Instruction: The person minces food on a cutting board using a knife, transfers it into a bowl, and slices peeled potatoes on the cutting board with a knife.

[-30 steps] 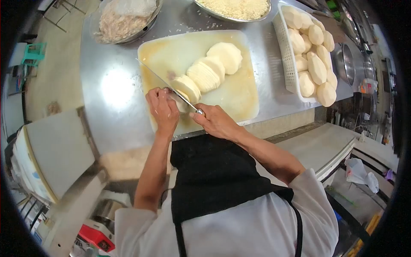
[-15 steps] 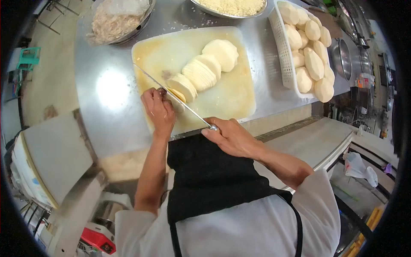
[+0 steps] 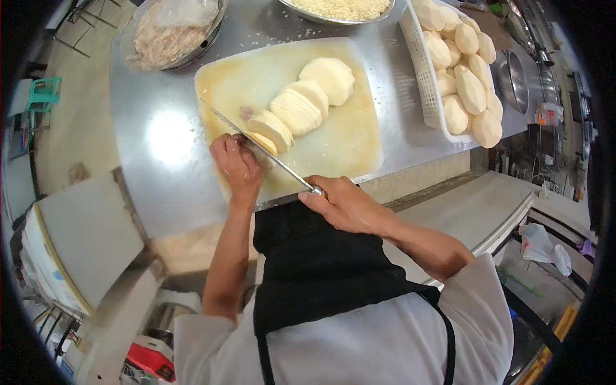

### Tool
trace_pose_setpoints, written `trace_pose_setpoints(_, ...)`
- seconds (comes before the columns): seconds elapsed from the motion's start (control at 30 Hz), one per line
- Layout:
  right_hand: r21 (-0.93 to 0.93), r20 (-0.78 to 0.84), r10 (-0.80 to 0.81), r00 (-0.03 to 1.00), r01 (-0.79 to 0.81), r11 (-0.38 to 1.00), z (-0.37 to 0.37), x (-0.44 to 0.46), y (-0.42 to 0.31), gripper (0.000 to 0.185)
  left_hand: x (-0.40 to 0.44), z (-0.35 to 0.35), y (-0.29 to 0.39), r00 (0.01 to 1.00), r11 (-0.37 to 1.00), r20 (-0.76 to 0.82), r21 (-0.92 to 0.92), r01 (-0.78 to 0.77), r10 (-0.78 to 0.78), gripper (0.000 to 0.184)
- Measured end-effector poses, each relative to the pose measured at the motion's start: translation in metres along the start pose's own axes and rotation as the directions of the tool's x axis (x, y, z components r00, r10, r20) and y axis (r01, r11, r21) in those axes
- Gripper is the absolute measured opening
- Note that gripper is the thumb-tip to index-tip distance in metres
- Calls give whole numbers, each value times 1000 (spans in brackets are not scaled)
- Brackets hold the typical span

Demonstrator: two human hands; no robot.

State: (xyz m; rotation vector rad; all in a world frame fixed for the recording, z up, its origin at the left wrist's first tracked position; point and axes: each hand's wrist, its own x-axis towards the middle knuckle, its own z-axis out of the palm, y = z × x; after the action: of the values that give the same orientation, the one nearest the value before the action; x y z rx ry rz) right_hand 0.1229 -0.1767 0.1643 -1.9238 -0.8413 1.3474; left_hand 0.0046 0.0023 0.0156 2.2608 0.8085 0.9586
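My right hand (image 3: pixel 343 202) is closed round the handle of a long knife (image 3: pixel 283 167), whose thin blade slants up and left across the cutting board (image 3: pixel 350 144). My left hand (image 3: pixel 237 168) has its fingers curled beside the blade, against the near end of a row of potato slices (image 3: pixel 296 110); what lies under the fingertips is mostly hidden. The pale yellow slices lean on one another, running up and right to a wide round slice (image 3: pixel 328 80). One slice (image 3: pixel 263 142) stands right along the blade's far side.
A white basket (image 3: pixel 423 70) heaped with peeled potatoes (image 3: pixel 471 90) stands at the right. Behind the board are a metal bowl (image 3: pixel 340 20) of chopped pale bits and a bowl of minced food (image 3: pixel 170 42) under plastic. Metal bowls (image 3: pixel 513 83) sit far right.
The knife blade has come down lower against the slice at the near end of the row. Both hands stay nearly in place; the whole view has shifted slightly.
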Motion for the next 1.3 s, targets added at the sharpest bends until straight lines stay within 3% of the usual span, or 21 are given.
trace_pose_setpoints(0.07, -35, -28, -123, 992, 122, 992, 12, 26, 28, 45, -1, 3, -1, 999, 999, -4, 3, 32, -32, 20)
trace_pose_setpoints(0.17, -92, -62, -132, 989, 126, 988, 31, 64, 44, 45, -7, 1, -3, 998, 998, 11, -10, 58, -58, 20)
trace_pose_setpoints(0.37, 1, -11, 10, 1000, -10, 1000, 2, 1, -3, 46, -10, 3, -2, 998, 998, -27, -37, 59, -60, 21)
trace_pose_setpoints(0.47, -32, -51, -128, 991, 126, 991, 14, 22, 22, 47, -9, 5, -4, 997, 997, -22, -36, 74, -74, 23)
trace_pose_setpoints(0.6, -104, -51, -128, 990, 122, 987, 27, 60, 38, 44, -12, 3, -7, 994, 993, 11, -51, 107, -107, 23)
trace_pose_setpoints(0.77, 1, -32, -54, 998, 54, 999, 8, 2, -2, 44, -11, 2, -2, 999, 999, -33, -7, 35, -36, 22)
trace_pose_setpoints(0.9, -70, -25, -107, 994, 105, 992, 23, 34, 29, 45, -15, 7, -9, 995, 991, -22, -91, 94, -96, 21)
trace_pose_setpoints(1.07, -94, -42, -132, 990, 128, 987, 27, 52, 30, 43, -20, 4, -8, 996, 995, -28, -53, 80, -81, 20)
trace_pose_setpoints(1.17, -8, 21, -5, 1000, 5, 1000, 5, 7, -10, 42, -15, 0, -4, 997, 997, -14, -25, 77, -77, 20)
trace_pose_setpoints(1.3, -48, -28, -79, 997, 77, 996, 23, 30, 25, 41, -14, 5, -5, 997, 997, -39, -53, 64, -66, 20)
